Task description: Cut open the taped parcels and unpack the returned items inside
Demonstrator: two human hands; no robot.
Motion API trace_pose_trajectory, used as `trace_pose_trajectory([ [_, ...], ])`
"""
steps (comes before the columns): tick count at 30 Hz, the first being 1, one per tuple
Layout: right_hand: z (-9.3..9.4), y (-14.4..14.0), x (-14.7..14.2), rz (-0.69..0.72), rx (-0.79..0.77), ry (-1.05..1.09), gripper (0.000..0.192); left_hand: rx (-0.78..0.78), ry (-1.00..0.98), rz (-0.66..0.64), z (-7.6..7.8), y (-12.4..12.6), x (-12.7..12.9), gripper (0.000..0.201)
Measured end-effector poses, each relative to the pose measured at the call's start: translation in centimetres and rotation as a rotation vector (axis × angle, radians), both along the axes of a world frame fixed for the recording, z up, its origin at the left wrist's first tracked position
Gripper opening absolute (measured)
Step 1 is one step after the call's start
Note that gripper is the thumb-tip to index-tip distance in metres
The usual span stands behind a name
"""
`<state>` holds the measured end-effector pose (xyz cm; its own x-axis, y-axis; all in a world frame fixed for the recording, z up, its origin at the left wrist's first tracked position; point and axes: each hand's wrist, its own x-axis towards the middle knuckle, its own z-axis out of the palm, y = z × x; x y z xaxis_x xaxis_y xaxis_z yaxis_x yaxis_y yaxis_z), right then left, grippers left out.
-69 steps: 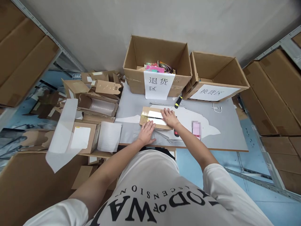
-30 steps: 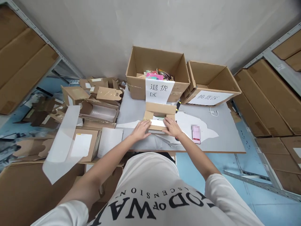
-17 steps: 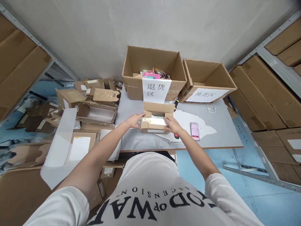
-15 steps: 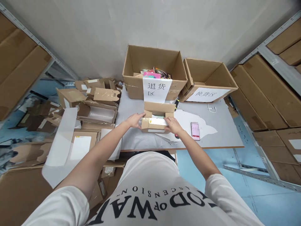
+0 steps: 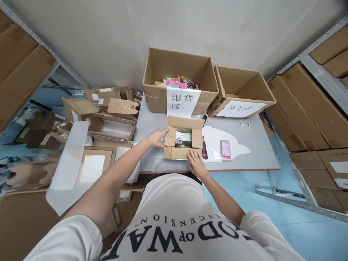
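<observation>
I brace the small box (image 5: 181, 142), flaps open, at the counter's (image 5: 252, 159) near edge. My left hand (image 5: 156, 137) rests flat at its 9 o'clock flap; my right hand (image 5: 196, 163) lies open-fingered against its 6 o'clock wall. Keep both sides steady.

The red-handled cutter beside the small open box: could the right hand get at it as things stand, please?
Probably yes. The right hand rests at the small open box's near corner, and the red-handled cutter lies uncovered on the table just beside it.
</observation>
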<state>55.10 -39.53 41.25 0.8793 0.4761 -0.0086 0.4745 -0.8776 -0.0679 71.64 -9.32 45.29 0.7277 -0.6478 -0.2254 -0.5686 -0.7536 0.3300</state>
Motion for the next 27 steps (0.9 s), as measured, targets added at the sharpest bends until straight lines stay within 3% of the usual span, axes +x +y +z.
trace_pose_trajectory([
  [3, -1.3, 0.3, -0.5, -0.008, -0.055, 0.12, 0.072, 0.037, 0.02, -0.003, 0.3, -0.1, -0.1, 0.105],
  [8, -1.2, 0.2, -0.8, 0.004, -0.053, 0.149, 0.064, 0.099, 0.018, -0.007, 1.5, -0.6, -0.5, 0.094],
  [13, 2.0, -0.6, -0.4, -0.03, 0.088, 0.09, 0.043, 0.049, -0.053, 0.038, 2.3, -1.6, -1.2, 0.066],
  [18, 7.0, -0.7, 3.9, -0.147, 0.154, 0.08, 0.037, -0.001, -0.231, 0.037, 2.9, -4.0, -2.3, 0.035],
  [21, 9.2, 0.7, 7.6, -0.07, 0.072, 0.12, 0.035, -0.024, -0.232, -0.139, 3.4, -6.7, -2.7, 0.03],
  [23, 9.7, 2.2, 9.6, 0.038, -0.046, 0.197, 0.031, 0.042, -0.173, -0.253, 3.6, -8.6, -2.7, 0.027],
  [27, 9.0, 5.3, 11.9, 0.12, -0.277, 0.346, 0.03, 0.234, -0.083, -0.233, 3.0, -10.9, -2.1, 0.025],
])
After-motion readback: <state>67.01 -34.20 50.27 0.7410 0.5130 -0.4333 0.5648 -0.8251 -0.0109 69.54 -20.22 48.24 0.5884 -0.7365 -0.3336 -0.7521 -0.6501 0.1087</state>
